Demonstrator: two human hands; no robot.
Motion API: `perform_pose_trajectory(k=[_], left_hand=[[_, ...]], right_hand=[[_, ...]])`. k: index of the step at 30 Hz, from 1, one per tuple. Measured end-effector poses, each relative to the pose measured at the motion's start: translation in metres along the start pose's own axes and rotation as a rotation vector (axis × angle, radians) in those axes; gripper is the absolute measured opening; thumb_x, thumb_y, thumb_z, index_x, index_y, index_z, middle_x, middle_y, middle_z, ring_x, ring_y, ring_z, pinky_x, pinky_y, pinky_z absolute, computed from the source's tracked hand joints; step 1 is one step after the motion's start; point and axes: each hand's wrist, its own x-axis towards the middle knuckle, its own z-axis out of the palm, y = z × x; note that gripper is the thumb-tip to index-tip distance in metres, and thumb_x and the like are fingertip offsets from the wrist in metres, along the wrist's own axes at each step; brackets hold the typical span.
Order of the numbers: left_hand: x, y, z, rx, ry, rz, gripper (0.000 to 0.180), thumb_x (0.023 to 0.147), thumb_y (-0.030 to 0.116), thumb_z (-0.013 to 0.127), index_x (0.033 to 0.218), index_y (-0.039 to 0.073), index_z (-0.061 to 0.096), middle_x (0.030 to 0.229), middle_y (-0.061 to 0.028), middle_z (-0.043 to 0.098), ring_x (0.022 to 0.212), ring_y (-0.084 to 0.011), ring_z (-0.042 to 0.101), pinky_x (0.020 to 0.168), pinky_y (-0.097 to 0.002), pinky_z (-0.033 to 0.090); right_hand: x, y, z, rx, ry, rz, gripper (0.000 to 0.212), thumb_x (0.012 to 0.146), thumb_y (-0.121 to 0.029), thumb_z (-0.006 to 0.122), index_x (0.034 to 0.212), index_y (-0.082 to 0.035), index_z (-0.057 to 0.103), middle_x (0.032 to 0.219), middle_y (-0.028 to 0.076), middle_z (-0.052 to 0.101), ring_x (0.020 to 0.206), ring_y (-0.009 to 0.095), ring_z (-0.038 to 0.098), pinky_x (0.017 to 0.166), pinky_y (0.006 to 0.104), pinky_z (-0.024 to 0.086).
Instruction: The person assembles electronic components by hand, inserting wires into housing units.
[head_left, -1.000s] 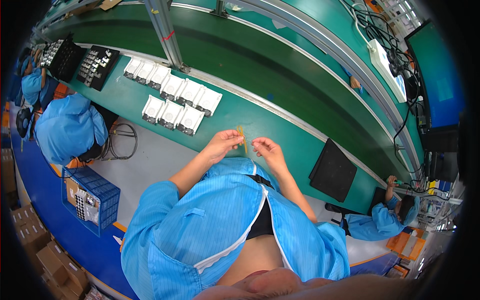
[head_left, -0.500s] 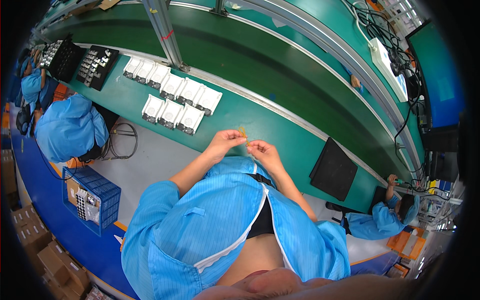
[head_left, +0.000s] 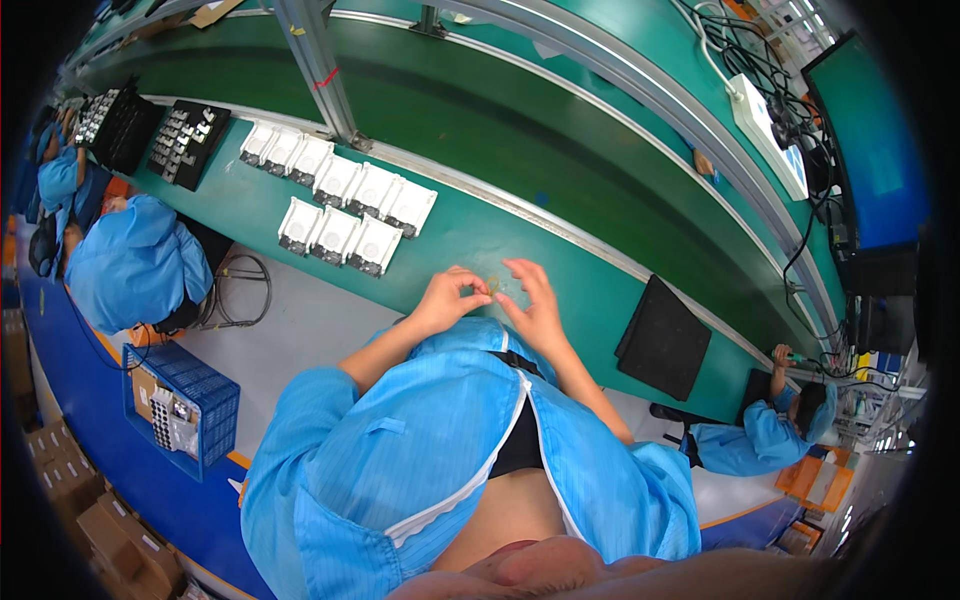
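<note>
My left hand (head_left: 446,298) pinches a tiny yellowish part (head_left: 492,287) over the front edge of the green workbench (head_left: 560,270). My right hand (head_left: 533,300) hovers right beside it, fingers spread and touching the same small piece. Both forearms come out of light blue smock sleeves. The part is too small to make out in detail.
Two rows of white trays (head_left: 340,205) lie on the bench to the left, with black trays (head_left: 185,140) beyond them. A black pad (head_left: 665,338) lies to the right. Seated people in blue smocks work at left (head_left: 130,265) and right (head_left: 755,440). A blue crate (head_left: 180,405) stands on the floor.
Both hands have drawn slightly closer to my body and nearer each other, still working the small part between the fingers.
</note>
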Motion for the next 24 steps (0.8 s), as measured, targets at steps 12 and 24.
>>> perform_pose_trajectory(k=[12, 24], left_hand=[[-0.002, 0.007, 0.002, 0.198, -0.018, 0.069, 0.015, 0.067, 0.01, 0.07, 0.076, 0.003, 0.061, 0.067, -0.0095, 0.057, 0.062, -0.0216, 0.053, 0.057, -0.0328, 0.043], [-0.004, 0.008, 0.005, 0.209, -0.007, 0.161, 0.013, 0.069, 0.005, 0.066, 0.079, 0.003, 0.058, 0.071, -0.0079, 0.054, 0.054, -0.0185, 0.05, 0.049, -0.0306, 0.04]], right_hand=[[-0.002, 0.013, 0.004, -0.26, -0.164, -0.272, 0.016, 0.068, -0.001, 0.065, 0.083, -0.004, 0.061, 0.077, 0.008, 0.058, 0.078, 0.025, 0.053, 0.068, 0.0338, 0.045], [-0.007, 0.011, 0.008, -0.27, -0.21, -0.053, 0.015, 0.068, -0.008, 0.068, 0.078, -0.003, 0.058, 0.071, 0.009, 0.058, 0.072, 0.026, 0.054, 0.064, 0.0351, 0.044]])
